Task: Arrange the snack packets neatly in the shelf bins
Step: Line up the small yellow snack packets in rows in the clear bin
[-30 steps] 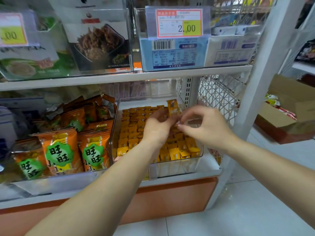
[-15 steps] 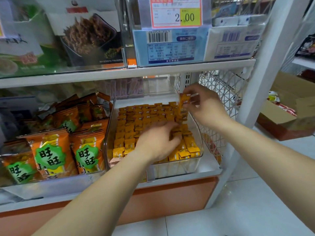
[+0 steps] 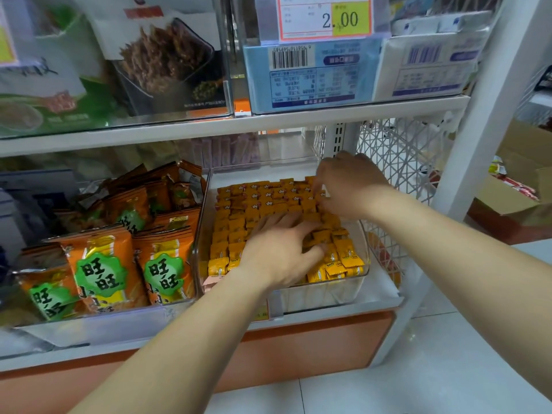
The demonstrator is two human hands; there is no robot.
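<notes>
A person's 2 hands reach into a clear bin (image 3: 328, 295) on the lower shelf, where small yellow snack packets (image 3: 239, 225) lie in rows. The left hand (image 3: 277, 252) rests flat, fingers spread, on the front packets. The right hand (image 3: 349, 186) bends its fingertips onto the back-right rows, and whether it pinches one cannot be told. Orange bags (image 3: 101, 270) fill the bin to the left. The upper shelf (image 3: 209, 130), carrying a 2.00 price tag (image 3: 325, 17), overhangs, and a white mesh panel (image 3: 397, 162) flanks the right.

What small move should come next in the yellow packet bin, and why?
Probably the left hand should nudge the tilted packets at the front right of the bin into line. The back rows already lie straight, while those near the front lie askew, right by its fingers.
</notes>
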